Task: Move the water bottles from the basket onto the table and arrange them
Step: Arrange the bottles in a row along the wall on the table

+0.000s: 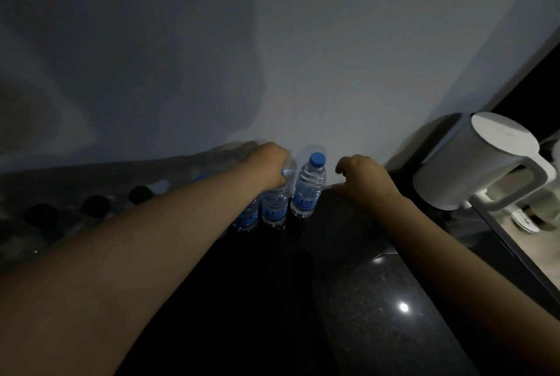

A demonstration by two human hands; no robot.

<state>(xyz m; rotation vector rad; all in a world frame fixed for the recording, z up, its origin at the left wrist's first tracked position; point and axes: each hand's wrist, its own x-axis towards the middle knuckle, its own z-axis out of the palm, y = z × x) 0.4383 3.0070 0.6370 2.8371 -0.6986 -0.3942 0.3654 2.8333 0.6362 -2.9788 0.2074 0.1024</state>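
Looking like a home or hotel kitchenette: a white kettle (472, 163) is sitting on a dark polished stone desk (363, 284) against a plain wall (272, 42).

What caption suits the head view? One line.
Left grip holds one water bottle between two others on the dark table; right grip empty.

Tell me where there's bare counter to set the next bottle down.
Bare counter lies between the capped bottle and the kettle, below the right hand, and across the near side. Crowded: the left hand grips a second bottle beside the capped one, and blurred dark-capped things fill the far left.
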